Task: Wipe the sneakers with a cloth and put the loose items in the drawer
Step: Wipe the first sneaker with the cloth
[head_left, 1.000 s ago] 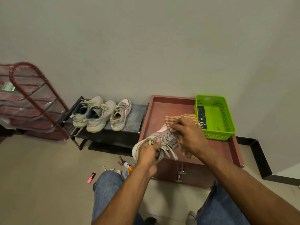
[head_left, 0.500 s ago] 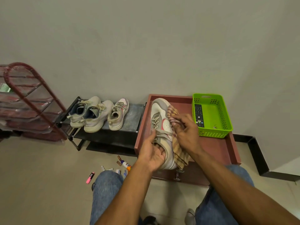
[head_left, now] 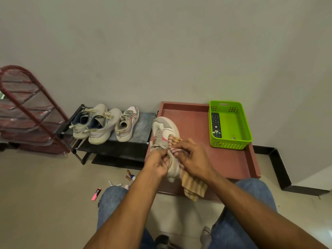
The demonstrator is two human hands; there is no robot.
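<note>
A plain grey wall (head_left: 161, 51) fills the far half of the scene, above a smooth pale floor (head_left: 36, 194). At far left leans a red arched metal rack (head_left: 27, 108) wrapped in clear plastic. Right of it stands a low black shelf (head_left: 142, 128) with a dull, scuffed top, carrying three worn pale sneakers (head_left: 100, 123) side by side, laces loose. Touching the shelf's right end is a reddish-brown drawer unit (head_left: 233, 162) with a flat top and a raised rim. At its far right corner sits one bright green plastic basket (head_left: 246, 126), perforated, holding one black remote (head_left: 216, 125) and a small item too tiny to tell.

A fourth sneaker (head_left: 164, 130), grey-white with a pink mark, is held over the near left part of the drawer unit, toe pointing away. The left hand (head_left: 158, 163) is closed around its heel end. The right hand (head_left: 194, 157) pinches a striped orange and tan cloth (head_left: 193, 186) against the sneaker's side; the soft cloth hangs down over the unit's near edge. Both forearms and two denim-clad knees (head_left: 111, 203) block the near floor.

On the floor left of the knees lie loose small things: one pink highlighter (head_left: 96, 194), two brown batteries (head_left: 128, 174), and a few small tubes (head_left: 115, 184), partly hidden by the left arm.
</note>
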